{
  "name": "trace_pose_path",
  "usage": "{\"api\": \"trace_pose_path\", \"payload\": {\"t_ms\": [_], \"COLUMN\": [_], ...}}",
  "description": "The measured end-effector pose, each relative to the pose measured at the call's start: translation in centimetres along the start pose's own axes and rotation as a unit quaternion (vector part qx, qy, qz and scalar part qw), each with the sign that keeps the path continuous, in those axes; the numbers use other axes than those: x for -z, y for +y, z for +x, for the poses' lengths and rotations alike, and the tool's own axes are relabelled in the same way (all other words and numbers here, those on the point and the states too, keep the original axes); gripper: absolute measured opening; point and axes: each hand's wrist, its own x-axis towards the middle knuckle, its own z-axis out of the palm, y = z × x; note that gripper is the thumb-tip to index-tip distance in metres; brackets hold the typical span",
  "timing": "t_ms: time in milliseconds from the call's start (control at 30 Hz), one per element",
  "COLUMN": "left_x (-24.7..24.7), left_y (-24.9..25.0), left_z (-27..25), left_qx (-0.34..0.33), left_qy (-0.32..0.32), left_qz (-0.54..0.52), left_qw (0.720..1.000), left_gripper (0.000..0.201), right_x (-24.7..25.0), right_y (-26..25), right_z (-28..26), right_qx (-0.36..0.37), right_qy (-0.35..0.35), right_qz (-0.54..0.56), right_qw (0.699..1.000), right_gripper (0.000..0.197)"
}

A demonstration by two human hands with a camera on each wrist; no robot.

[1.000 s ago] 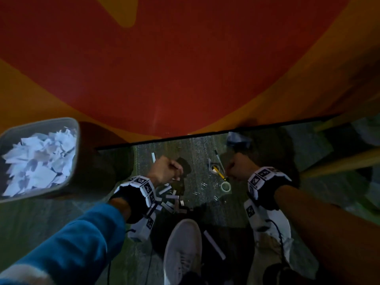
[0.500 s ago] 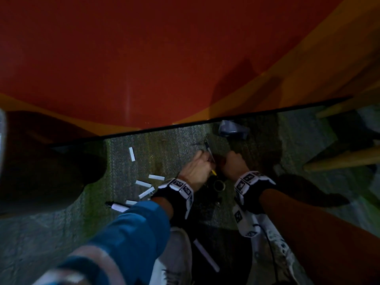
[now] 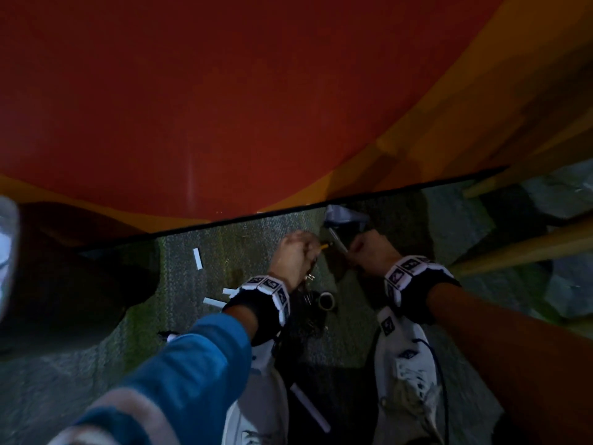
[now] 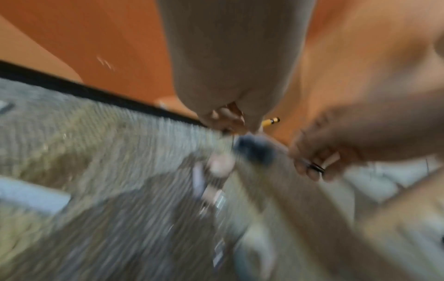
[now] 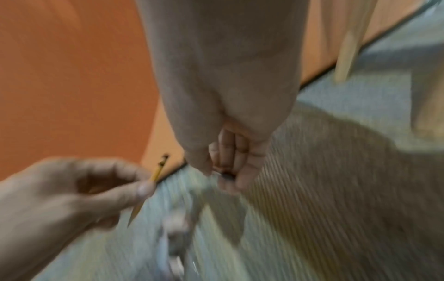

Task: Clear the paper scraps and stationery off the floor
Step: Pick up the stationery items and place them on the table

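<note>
Yellow pencil (image 3: 324, 246) pinched in left hand (image 3: 293, 256), frame center, just above carpet floor (image 3: 250, 239) by the red wall (image 3: 256, 107). Right hand (image 3: 372, 252) curled round a dark pen (image 3: 337, 241) just beside it. Tape roll (image 3: 326, 300) below the hands; paper strips (image 3: 197, 258) center-left on floor.

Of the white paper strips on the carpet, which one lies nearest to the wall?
The lone paper strip left of the left hand. It lies close to the black baseboard; the other strips lie lower, near the wristband and shoes.
</note>
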Motion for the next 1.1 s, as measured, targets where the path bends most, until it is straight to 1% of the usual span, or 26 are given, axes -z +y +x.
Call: {"api": "trace_pose_path", "payload": {"t_ms": [67, 100, 167, 233, 300, 400, 500, 567, 633, 767, 867, 967, 1033, 1100], "left_x": [2.4, 3.7, 6.3, 8.7, 11.2, 14.3, 16.8, 17.8, 18.1, 16.8, 15.0, 12.9, 11.6, 10.5], "left_y": [2.9, 4.5, 7.6, 10.8, 15.0, 21.5, 28.6, 32.3, 36.2, 43.3, 47.5, 51.1, 53.0, 54.5], "left_z": [0.0, -0.1, -0.1, -0.1, -0.6, -1.6, -3.3, -4.1, -5.2, -6.7, -6.9, -5.9, -4.6, -3.1], "left_qx": [0.028, 0.036, 0.001, -0.020, -0.036, -0.071, -0.108, -0.136, -0.172, -0.237, -0.268, -0.279, -0.289, -0.292], "left_qy": [0.001, 0.002, 0.037, 0.060, 0.074, 0.101, 0.100, 0.107, 0.109, 0.097, 0.084, 0.063, 0.062, 0.070], "left_qz": [-0.044, -0.056, -0.037, -0.020, -0.016, -0.032, -0.062, -0.078, -0.093, -0.115, -0.087, -0.084, -0.081, -0.084], "left_qw": [0.999, 0.998, 0.999, 0.998, 0.996, 0.992, 0.987, 0.982, 0.975, 0.960, 0.956, 0.954, 0.952, 0.950], "left_gripper": [0.020, 0.015, 0.011, 0.013, 0.013, 0.010, 0.006, 0.004, 0.005, 0.010, 0.008, 0.005, 0.004, 0.005], "right_x": [2.5, 3.9, 7.0, 10.3, 14.0, 19.6, 25.3, 28.0, 30.4, 33.2, 35.0, 37.7, 39.2, 40.1], "right_y": [-1.1, -1.8, -3.7, -5.6, -7.6, -9.8, -11.1, -11.5, -10.9, -7.9, -5.2, -2.3, -0.2, 1.5], "right_z": [-1.1, -1.8, -3.7, -6.0, -8.9, -13.7, -19.5, -22.7, -26.2, -31.2, -33.1, -33.6, -33.1, -32.3], "right_qx": [0.032, 0.053, 0.093, 0.122, 0.152, 0.177, 0.218, 0.242, 0.258, 0.267, 0.246, 0.220, 0.200, 0.181], "right_qy": [0.027, 0.043, 0.079, 0.106, 0.151, 0.191, 0.229, 0.254, 0.299, 0.413, 0.487, 0.559, 0.591, 0.599], "right_qz": [0.028, 0.040, 0.053, 0.079, 0.072, 0.090, 0.116, 0.138, 0.168, 0.268, 0.266, 0.277, 0.272, 0.270], "right_qw": [0.999, 0.997, 0.991, 0.984, 0.974, 0.961, 0.942, 0.926, 0.903, 0.828, 0.794, 0.750, 0.733, 0.732], "right_gripper": [0.013, 0.012, 0.004, 0.008, 0.012, 0.011, 0.009, 0.005, 0.008, 0.010, 0.011, 0.009, 0.010, 0.010]}}
